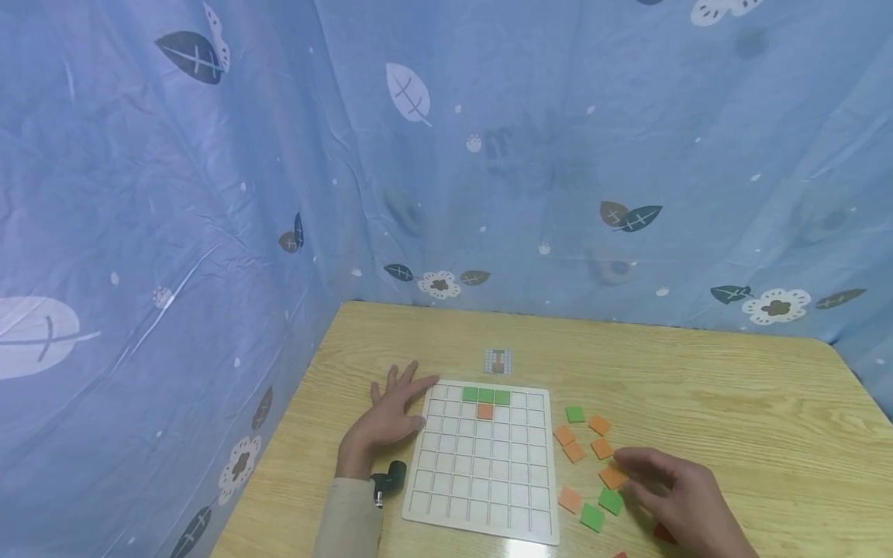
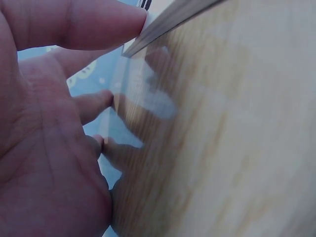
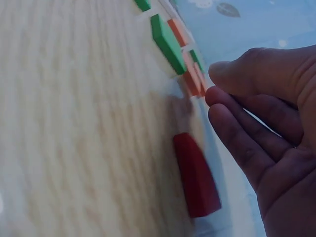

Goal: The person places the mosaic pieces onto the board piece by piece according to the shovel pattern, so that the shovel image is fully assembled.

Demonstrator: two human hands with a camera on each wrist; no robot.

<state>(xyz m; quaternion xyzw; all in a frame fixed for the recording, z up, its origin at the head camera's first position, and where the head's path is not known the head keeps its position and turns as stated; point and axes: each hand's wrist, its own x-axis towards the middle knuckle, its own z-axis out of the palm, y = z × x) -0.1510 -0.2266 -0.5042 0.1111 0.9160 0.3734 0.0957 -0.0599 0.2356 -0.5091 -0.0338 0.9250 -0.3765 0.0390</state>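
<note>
A white grid board (image 1: 481, 496) lies on the table, with a row of three green tiles (image 1: 486, 396) along its far edge and one orange tile (image 1: 485, 411) just below their middle. My left hand (image 1: 386, 418) rests at the board's left side, fingers spread, thumb and index fingertip at its edge. Over the loose tiles right of the board hovers my right hand (image 1: 673, 492), thumb and fingers apart on either side of a loose orange tile (image 1: 612, 477). In the right wrist view nothing shows between those fingers, and a red tile (image 3: 196, 177) lies below them.
Several orange and green tiles, such as a green one (image 1: 592, 517), lie scattered between board and right hand. A small printed pattern card (image 1: 498, 361) lies beyond the board. Blue patterned cloth (image 1: 530, 194) hangs behind and left of the table (image 1: 698, 387).
</note>
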